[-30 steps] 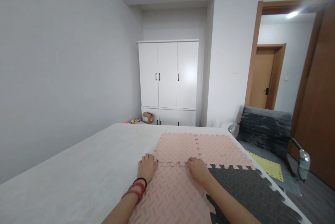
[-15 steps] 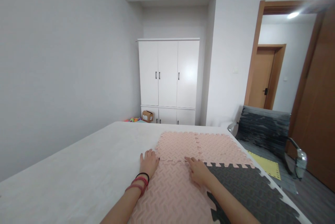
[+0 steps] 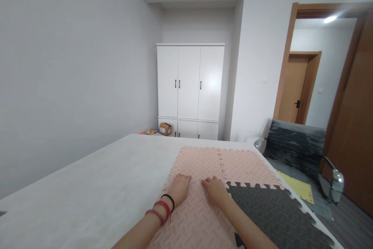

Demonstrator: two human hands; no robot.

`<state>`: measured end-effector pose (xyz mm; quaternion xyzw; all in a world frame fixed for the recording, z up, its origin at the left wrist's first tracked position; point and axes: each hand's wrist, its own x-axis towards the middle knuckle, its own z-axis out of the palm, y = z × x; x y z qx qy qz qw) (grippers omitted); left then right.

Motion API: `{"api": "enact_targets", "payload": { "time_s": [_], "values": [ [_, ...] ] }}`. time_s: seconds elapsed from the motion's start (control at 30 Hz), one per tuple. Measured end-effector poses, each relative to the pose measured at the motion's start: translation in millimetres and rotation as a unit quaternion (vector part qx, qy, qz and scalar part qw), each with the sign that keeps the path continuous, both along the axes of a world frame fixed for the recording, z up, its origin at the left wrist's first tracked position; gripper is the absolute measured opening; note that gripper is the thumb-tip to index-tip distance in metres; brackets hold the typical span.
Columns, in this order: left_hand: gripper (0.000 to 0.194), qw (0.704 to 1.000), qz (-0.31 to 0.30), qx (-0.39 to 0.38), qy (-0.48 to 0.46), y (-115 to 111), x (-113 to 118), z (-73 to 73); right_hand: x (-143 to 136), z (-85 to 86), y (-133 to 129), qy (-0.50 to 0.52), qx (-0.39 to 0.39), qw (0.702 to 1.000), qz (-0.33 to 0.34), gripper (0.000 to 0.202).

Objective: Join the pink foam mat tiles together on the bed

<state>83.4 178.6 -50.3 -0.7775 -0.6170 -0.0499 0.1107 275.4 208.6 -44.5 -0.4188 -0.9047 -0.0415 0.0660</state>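
- I monitor one broad, flat white surface.
- On its right side I register a far-left pink tile and a far-right pink tile, joined along a toothed seam.
- Nearer the camera I register a near pink tile, left, and a dark grey tile, right, toothed at its outer edge.

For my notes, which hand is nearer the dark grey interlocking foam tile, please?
Right: the right hand is just left of the dark grey tile; the left hand is farther left.
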Motion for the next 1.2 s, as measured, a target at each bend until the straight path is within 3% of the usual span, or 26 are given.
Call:
{"api": "enact_targets", "payload": {
  "time_s": [0.27,0.53,0.63,0.73,0.9,1.03,1.2],
  "values": [
    [0.039,1.000,0.013,-0.021,-0.011,-17.5,27.2,6.7,17.8,5.0,5.5,0.015,-0.025,0.999,0.017,0.045],
    [0.036,0.999,0.020,-0.035,-0.033,-18.7,29.0,5.9,54.3,-7.0,44.4,0.034,-0.018,0.989,-0.140,0.038],
    [0.035,0.997,0.036,-0.036,-0.054,-9.8,18.6,6.8,53.4,-6.7,55.0,0.034,-0.023,0.988,-0.150,0.035],
    [0.035,0.991,0.096,-0.021,-0.089,5.4,0.8,5.9,54.9,0.7,66.8,0.033,-0.025,0.988,-0.151,0.029],
    [0.065,0.972,0.208,0.005,-0.113,26.1,-19.4,-14.8,65.3,4.0,85.9,0.053,-0.006,0.988,-0.147,0.032],
    [0.069,0.971,0.206,-0.014,-0.116,36.4,-23.6,-29.2,63.5,-7.7,95.2,0.052,-0.001,0.988,-0.147,0.034],
    [0.067,0.969,0.207,-0.038,-0.129,52.5,-29.4,-28.4,60.0,-11.7,108.8,0.045,-0.008,0.987,-0.153,0.030]
  ]
}}
